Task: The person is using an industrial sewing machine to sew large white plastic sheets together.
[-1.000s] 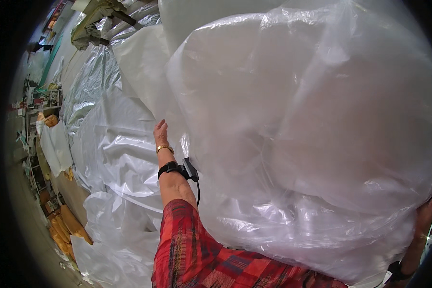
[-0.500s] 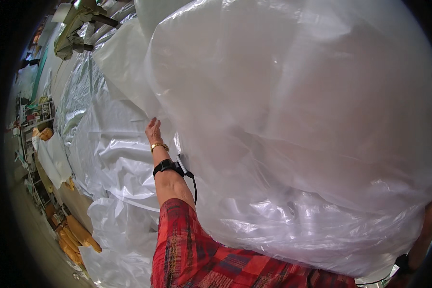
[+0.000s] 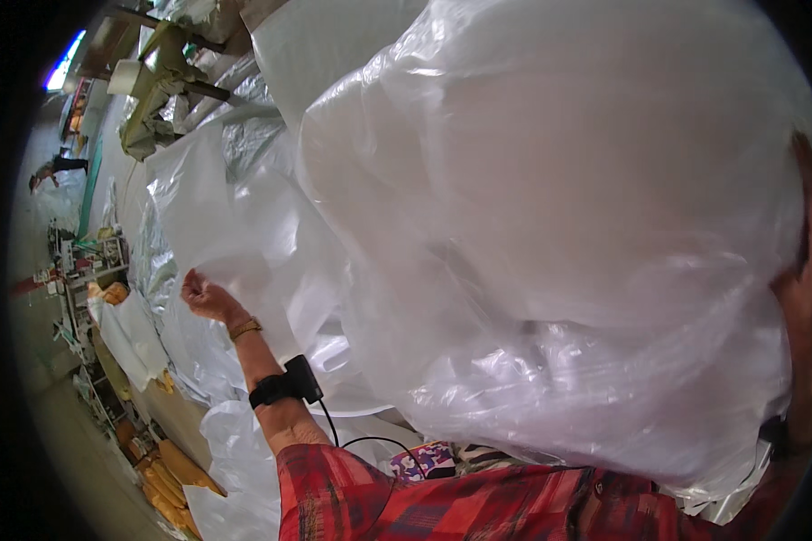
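A huge bundle of clear plastic bag with white filling fills most of the view, pressed against my chest. My left hand is closed on the edge of a plastic sheet at the bundle's left side; a gold bracelet and a black wrist device sit on that forearm. My right hand lies flat against the bundle's far right side, fingers pointing up, holding it.
More clear and white plastic sheeting is piled to the left and below. Yellow-orange packages lie on the floor at lower left. Shelving with small items stands at the left, and a person is far off there.
My left hand has moved left and down along the plastic and closed on its edge. The bundle has shifted right, and my right hand now shows higher on its right side.
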### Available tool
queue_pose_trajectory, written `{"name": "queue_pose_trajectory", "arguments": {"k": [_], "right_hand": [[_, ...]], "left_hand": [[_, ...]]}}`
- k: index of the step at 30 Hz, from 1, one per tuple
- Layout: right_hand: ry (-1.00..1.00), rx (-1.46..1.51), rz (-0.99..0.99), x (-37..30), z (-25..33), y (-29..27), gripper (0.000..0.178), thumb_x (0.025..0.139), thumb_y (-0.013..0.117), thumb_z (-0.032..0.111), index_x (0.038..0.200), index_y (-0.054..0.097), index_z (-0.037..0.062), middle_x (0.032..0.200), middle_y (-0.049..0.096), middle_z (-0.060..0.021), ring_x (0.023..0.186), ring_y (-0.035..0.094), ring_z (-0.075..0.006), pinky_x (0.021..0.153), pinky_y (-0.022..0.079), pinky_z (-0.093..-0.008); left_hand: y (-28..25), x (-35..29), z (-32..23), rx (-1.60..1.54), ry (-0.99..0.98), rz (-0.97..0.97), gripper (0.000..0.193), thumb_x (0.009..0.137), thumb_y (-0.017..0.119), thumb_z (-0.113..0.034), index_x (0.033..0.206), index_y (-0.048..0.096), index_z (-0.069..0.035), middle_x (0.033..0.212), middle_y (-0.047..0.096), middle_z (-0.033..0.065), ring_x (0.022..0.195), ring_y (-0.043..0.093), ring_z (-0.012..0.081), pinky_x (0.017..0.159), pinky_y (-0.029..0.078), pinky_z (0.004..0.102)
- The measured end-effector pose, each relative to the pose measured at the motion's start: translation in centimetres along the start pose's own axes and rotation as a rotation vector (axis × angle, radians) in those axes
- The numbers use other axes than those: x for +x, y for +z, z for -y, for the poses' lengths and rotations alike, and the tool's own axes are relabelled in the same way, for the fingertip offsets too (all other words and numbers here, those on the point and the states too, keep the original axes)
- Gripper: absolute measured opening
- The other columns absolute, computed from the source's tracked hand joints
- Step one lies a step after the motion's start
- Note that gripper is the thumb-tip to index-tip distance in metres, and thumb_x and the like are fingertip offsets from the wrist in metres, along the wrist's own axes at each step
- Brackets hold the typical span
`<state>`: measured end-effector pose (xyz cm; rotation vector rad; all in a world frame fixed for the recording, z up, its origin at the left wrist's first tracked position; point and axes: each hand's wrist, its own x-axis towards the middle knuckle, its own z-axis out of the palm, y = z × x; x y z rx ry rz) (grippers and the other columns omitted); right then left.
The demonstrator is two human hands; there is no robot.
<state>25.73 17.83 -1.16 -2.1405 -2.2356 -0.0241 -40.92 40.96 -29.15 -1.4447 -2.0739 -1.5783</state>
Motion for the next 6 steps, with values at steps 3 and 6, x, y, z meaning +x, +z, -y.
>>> {"name": "queue_pose_trajectory", "arguments": {"k": [3, 6], "right_hand": [[-0.029, -0.165, -0.015, 0.8, -0.8, 2.1, 0.086, 0.079, 0.068, 0.044, 0.147, 0.027, 0.0112, 0.15, 0.029, -0.0136, 0.139, 0.027, -0.0294, 0.115, 0.019, -0.0425], [-0.018, -0.16, -0.159, 1.4, -0.3, 3.2, 0.093, 0.075, 0.062, 0.064, 0.147, 0.028, 0.0165, 0.151, 0.029, -0.0127, 0.139, 0.029, -0.0303, 0.116, 0.016, -0.0444]], "left_hand": [[-2.3, 4.7, -5.1, 0.055, 0.109, -0.015, 0.01, 0.089, 0.057, 0.0, 0.096, 0.064, 0.004, 0.096, 0.066, 0.0122, 0.083, 0.065, 0.02, 0.076, 0.053, 0.0288], [-4.8, 9.0, -9.9, 0.057, 0.347, -0.018, 0.014, 0.091, 0.056, -0.003, 0.1, 0.065, 0.003, 0.099, 0.066, 0.0125, 0.089, 0.065, 0.0237, 0.082, 0.055, 0.0316]]}}
